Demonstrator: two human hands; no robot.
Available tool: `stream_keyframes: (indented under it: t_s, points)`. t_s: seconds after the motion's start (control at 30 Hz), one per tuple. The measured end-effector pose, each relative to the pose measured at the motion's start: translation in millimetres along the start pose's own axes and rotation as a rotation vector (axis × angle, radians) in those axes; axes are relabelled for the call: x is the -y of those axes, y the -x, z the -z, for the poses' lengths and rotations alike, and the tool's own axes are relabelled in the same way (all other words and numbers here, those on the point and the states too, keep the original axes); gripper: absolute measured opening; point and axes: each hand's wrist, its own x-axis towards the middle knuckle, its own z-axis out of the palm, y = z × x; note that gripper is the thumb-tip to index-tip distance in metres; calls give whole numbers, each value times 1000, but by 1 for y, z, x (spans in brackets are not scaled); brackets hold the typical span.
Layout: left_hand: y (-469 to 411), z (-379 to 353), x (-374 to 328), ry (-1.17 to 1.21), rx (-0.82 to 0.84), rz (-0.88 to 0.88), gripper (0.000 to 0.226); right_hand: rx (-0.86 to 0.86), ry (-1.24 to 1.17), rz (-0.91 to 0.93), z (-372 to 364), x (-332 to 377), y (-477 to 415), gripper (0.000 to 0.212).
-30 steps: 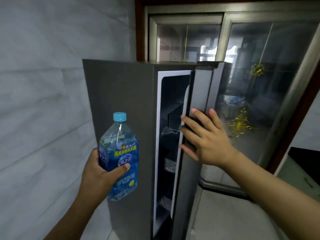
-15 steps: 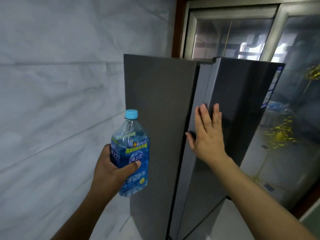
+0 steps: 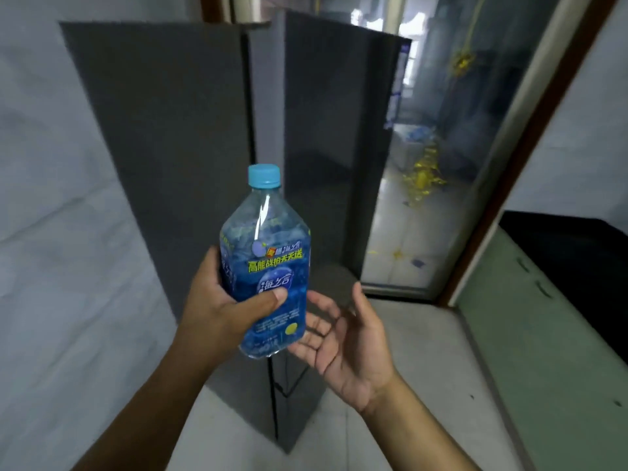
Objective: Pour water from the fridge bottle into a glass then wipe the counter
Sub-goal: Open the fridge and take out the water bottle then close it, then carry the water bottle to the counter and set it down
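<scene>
A clear plastic water bottle point(image 3: 268, 263) with a blue label and a light blue cap is held upright in front of me. My left hand point(image 3: 221, 307) is wrapped around its lower half, thumb across the label. My right hand point(image 3: 343, 338) is palm up with fingers spread, just under and to the right of the bottle's base; I cannot tell whether it touches. Behind them stands the grey fridge point(image 3: 176, 147) with its door point(image 3: 333, 158) shut. No glass or cloth is in view.
A grey marble wall point(image 3: 57, 266) runs along the left. A glass sliding door point(image 3: 452, 158) with gold decorations stands behind the fridge. At the right are a dark counter top point(image 3: 577, 246) and pale green cabinet fronts point(image 3: 530, 328). Light floor tiles lie below.
My right hand pushed the fridge door shut, left it, and dropped palm up beside the bottle's base. The bottle moved toward the centre and closer to me.
</scene>
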Motion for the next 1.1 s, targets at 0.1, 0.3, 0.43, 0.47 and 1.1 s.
stream_keyframes:
  t_s: [0.1,0.3,0.43,0.47,1.1]
  points:
    - [3,-47,9,44,124,32,71,-90,-141,9,34,13,36,89]
    - [28,-160,13,81,394,81,71,-217,-310,116,118,40,120,92]
    - [66,-259,14,81,590,135,75,-325,-389,206,192,62,195,94]
    - [79,-286,16,84,635,154,77,-356,-397,235,212,68,218,94]
    - [310,-726,21,9,1497,182,83,-961,-618,703,491,92,564,92]
